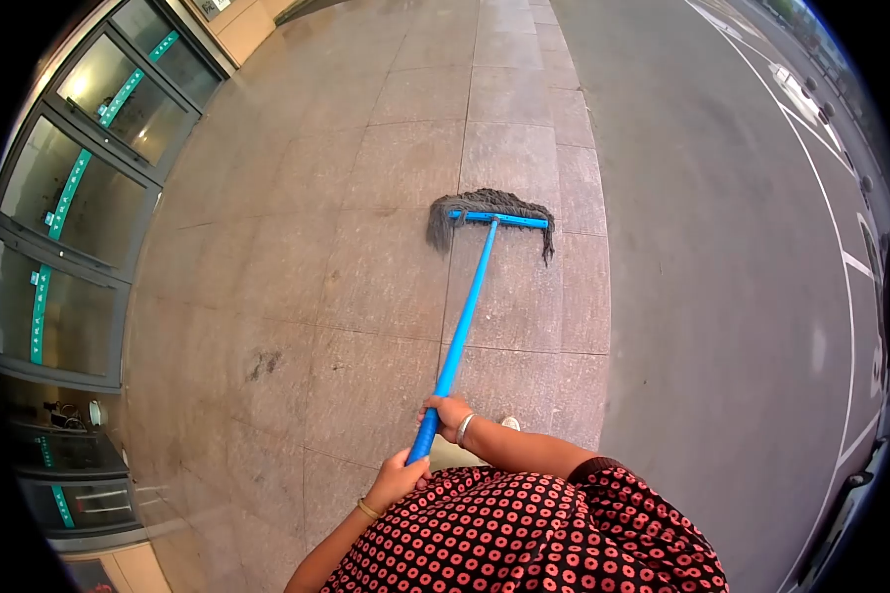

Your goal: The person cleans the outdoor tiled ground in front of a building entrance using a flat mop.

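Observation:
A mop with a blue pole (468,314) stretches away from my body over the stone paving. Its dark grey string head (499,202) hangs from a blue crossbar (524,221) and lies on the tiles. My left hand (397,482) is closed round the lower end of the pole, close to my waist. Just above it, my right hand (449,416) wraps the same pole, with a silver bracelet (465,428) at the wrist. The palms and some fingers are hidden.
Glass doors (74,193) with green strips line the left side. Pinkish stone tiles (366,267) form the walkway, ending at an edge along the right. Beyond lies grey pavement (707,296) with white painted lines (845,287). A dark smudge (264,365) marks the tiles. Part of a vehicle (853,504) shows lower right.

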`<state>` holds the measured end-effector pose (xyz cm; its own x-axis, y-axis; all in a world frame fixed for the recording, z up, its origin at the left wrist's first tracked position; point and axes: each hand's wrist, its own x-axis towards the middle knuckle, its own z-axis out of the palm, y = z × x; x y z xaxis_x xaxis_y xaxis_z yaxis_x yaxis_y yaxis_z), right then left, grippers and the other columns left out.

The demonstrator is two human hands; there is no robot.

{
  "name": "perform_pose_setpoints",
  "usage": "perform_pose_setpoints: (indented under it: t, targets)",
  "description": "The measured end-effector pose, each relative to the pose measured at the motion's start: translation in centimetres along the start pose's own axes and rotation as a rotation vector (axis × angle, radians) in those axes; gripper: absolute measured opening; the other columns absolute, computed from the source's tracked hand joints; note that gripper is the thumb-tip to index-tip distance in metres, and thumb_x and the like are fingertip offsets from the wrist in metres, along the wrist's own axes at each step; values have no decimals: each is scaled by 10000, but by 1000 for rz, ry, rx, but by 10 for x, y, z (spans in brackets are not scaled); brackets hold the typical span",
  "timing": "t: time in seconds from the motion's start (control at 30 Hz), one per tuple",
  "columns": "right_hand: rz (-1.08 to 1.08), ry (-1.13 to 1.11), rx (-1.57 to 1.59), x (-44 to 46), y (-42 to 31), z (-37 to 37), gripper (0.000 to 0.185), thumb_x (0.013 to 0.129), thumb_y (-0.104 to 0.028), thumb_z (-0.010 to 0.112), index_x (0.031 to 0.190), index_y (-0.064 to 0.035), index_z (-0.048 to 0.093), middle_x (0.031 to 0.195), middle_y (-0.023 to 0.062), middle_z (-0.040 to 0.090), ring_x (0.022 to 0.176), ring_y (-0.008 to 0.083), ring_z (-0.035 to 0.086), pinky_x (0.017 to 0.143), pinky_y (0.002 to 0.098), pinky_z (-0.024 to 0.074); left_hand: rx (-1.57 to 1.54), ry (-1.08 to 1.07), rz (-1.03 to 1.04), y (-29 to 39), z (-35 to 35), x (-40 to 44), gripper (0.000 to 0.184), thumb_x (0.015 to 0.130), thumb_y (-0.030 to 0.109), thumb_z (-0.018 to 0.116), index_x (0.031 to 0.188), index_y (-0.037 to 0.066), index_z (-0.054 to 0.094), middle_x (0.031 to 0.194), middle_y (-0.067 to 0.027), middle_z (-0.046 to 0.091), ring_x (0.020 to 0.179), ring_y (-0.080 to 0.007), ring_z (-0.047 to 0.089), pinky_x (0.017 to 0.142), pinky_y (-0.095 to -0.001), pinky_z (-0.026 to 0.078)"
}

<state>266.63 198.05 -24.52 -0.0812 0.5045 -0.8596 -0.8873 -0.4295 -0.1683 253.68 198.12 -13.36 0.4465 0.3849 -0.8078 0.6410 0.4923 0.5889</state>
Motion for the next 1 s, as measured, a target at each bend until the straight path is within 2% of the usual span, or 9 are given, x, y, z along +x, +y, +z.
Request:
perform_pose_setpoints:
  t: [0.2, 0.33, 0.4, 0.5, 0.6, 0.67, 0.87, 1.0]
  targets:
    - [-93, -43, -17, 59, -106, 26, 106, 707, -44, 469, 797, 2, 435, 671, 109, 490, 601, 226, 517, 552, 353, 454, -17, 1, 40, 79, -31, 93, 196, 766, 166, 466, 854, -9, 471, 648, -17, 506, 508, -59, 456, 472, -181, 388]
    - [-48, 84, -94, 92, -196, 54, 114, 718, -71, 463, 803, 4, 446, 673, 107, 503, 600, 212, 518, 555, 333, 451, -34, -21, 127, 148, -47, 154, 182, 764, 157, 463, 856, 0, 464, 634, -15, 488, 488, -60, 444, 448, -181, 379]
    - [-74, 158, -137, 117, -238, 64, 144, 735, -100, 463, 832, 3, 434, 677, 109, 503, 602, 207, 518, 547, 336, 451, -175, -56, 23, 194, -50, 179, 155, 761, 147, 461, 826, 7, 455, 616, -15, 464, 469, -59, 424, 405, -185, 360]
    - [-127, 177, -130, 128, -298, 78, 172, 751, -133, 461, 850, 3, 425, 686, 109, 504, 595, 207, 521, 533, 328, 452, -296, -48, 23, 244, -50, 217, 138, 744, 134, 474, 789, 7, 444, 602, -16, 446, 453, -59, 404, 367, -183, 329]
    - [-144, 158, -99, 146, -358, 81, 186, 761, -155, 457, 847, 7, 425, 694, 110, 503, 592, 209, 524, 520, 332, 450, -327, -32, 25, 298, -47, 252, 136, 731, 132, 486, 770, 8, 446, 597, -17, 447, 454, -61, 402, 363, -182, 317]
    - [-143, 168, -100, 151, -400, 87, 174, 760, -140, 446, 842, 11, 422, 702, 116, 503, 585, 208, 524, 513, 325, 450, -317, -29, 22, 330, -44, 278, 136, 760, 150, 468, 809, 27, 437, 631, -21, 449, 480, -61, 401, 383, -172, 327]
    - [-153, 188, -153, 190, -536, 95, 147, 749, -115, 435, 829, 7, 423, 705, 128, 501, 578, 205, 519, 505, 329, 444, -386, -10, 28, 421, -36, 377, 145, 765, 177, 478, 791, 38, 445, 631, -23, 451, 485, -62, 404, 385, -170, 331]
    - [-158, 95, -114, 218, -642, 95, 194, 787, -187, 413, 889, -21, 413, 707, 114, 492, 595, 209, 508, 521, 337, 435, -412, 17, 25, 506, -31, 453, 139, 768, 178, 483, 781, 44, 447, 628, -24, 452, 476, -60, 401, 371, -167, 324]
